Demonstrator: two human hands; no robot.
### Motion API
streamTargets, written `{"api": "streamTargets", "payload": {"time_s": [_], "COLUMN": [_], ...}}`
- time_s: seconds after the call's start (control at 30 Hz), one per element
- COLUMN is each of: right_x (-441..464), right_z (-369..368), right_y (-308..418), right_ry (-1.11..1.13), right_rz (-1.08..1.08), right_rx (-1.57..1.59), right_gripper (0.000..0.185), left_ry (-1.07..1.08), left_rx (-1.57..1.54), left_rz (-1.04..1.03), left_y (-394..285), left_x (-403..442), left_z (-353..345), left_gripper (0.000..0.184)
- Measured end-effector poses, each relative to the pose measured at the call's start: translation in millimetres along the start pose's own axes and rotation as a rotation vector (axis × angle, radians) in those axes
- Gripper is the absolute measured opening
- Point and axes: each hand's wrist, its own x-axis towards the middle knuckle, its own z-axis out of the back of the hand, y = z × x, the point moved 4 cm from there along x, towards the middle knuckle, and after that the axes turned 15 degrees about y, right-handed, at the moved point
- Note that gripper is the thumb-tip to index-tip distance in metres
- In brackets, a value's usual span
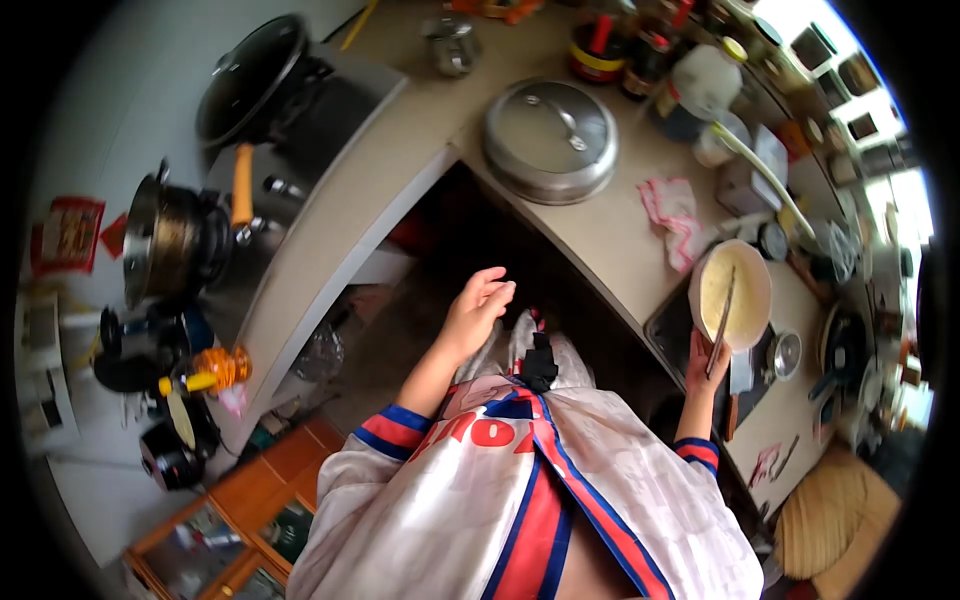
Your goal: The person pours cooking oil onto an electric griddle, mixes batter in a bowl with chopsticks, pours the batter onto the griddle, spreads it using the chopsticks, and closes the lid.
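My right hand (pixel 706 362) grips a pale bowl (pixel 764 302) from below at its near side, over the right-hand counter. Inside the bowl is a pale yellow mixture (pixel 745 300) that I cannot name for sure. A pair of chopsticks (pixel 723 312) dips into it, with the lower ends lying against my right hand near the thumb. My left hand (pixel 476 312) hovers in front of my body, below the counter edge. Its fingers are loosely bent and partly spread, with nothing in them. A dark board (pixel 672 332) shows beneath the bowl, partly hidden by it.
A lidded steel pan (pixel 552 140) and a pink-and-white cloth (pixel 675 222) lie on the counter (pixel 640 160). Bottles (pixel 598 52) line the back. At left, a pot (pixel 165 245) and a wok (pixel 255 80) stand on the stove. Round wooden boards (pixel 825 510) are at lower right.
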Motion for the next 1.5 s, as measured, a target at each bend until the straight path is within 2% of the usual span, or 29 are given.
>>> {"api": "streamTargets", "payload": {"time_s": [0.07,0.13,0.2,0.27,0.33,0.4,0.47,0.5,0.6,0.63,0.67,0.73,0.8,0.87,0.93,1.0,1.07,1.13,1.2,1.27,1.33,1.4,1.47,1.5], "right_x": [-7,-9,-17,-33,-55,-66,-117,-133,-242,-288,-329,-417,-514,-603,-682,-741,-783,-805,-823,-826,-828,-821,-821,-813], "right_z": [-4,-2,6,15,6,-24,-136,-178,-356,-408,-450,-535,-611,-686,-757,-838,-925,-1014,-1061,-1123,-1173,-1235,-1234,-1252], "right_y": [-4,-8,-21,-50,-91,-152,-200,-232,-304,-324,-347,-381,-401,-422,-452,-510,-568,-621,-620,-664,-695,-749,-761,-785], "right_ry": [0.017,-0.028,-0.186,-0.378,-0.445,-0.265,0.061,0.252,0.668,0.867,0.967,1.508,1.749,2.09,2.201,2.185,2.104,2.034,2.058,1.957,1.998,1.876,1.793,1.836], "right_rz": [0.019,0.13,0.119,0.036,-0.135,-0.367,-0.494,-0.551,-0.641,-0.613,-0.606,-0.669,-0.528,-0.202,-0.056,-0.049,0.308,0.595,0.553,0.703,0.746,0.99,0.813,0.746], "right_rx": [-0.012,-0.084,0.096,0.115,-0.096,-0.146,-0.333,-0.321,-0.395,-0.444,-0.412,-0.315,-0.341,-0.435,-0.408,-0.477,-0.523,-0.717,-0.928,-0.929,-1.117,-1.444,-1.502,-1.47], "right_gripper": [0.053,0.068,0.075,0.078,0.071,0.065,0.055,0.05,0.033,0.027,0.029,0.025,0.022,0.023,0.028,0.039,0.05,0.048,0.045,0.047,0.049,0.057,0.066,0.069], "left_ry": [-0.046,-0.084,-0.127,-0.201,-0.306,-0.395,-0.503,-0.564,-0.72,-0.784,-0.857,-0.99,-1.073,-1.143,-1.291,-1.362,-1.428,-1.522,-1.597,-1.669,-1.747,-1.756,-1.756,-1.79], "left_rx": [-0.017,-0.042,-0.054,-0.05,-0.106,-0.163,-0.24,-0.247,-0.324,-0.329,-0.329,-0.392,-0.447,-0.506,-0.61,-0.701,-0.778,-0.817,-0.832,-0.824,-0.941,-0.909,-0.918,-0.94], "left_rz": [-0.021,-0.039,-0.101,-0.172,-0.213,-0.249,-0.255,-0.277,-0.354,-0.383,-0.373,-0.405,-0.431,-0.468,-0.497,-0.506,-0.514,-0.576,-0.627,-0.686,-0.656,-0.678,-0.683,-0.636], "left_y": [7,19,26,37,56,78,104,116,154,161,176,186,193,213,240,254,267,280,288,289,290,295,293,291], "left_x": [-16,-35,-63,-103,-153,-207,-271,-305,-397,-428,-453,-506,-550,-584,-608,-631,-651,-670,-691,-723,-747,-771,-784,-793], "left_z": [6,18,32,54,81,108,136,151,185,193,200,205,204,205,208,215,228,245,263,299,318,346,363,375], "left_gripper": [0.045,0.045,0.043,0.043,0.044,0.044,0.043,0.042,0.042,0.042,0.043,0.044,0.043,0.043,0.042,0.042,0.042,0.044,0.045,0.045,0.046,0.046,0.046,0.046]}}
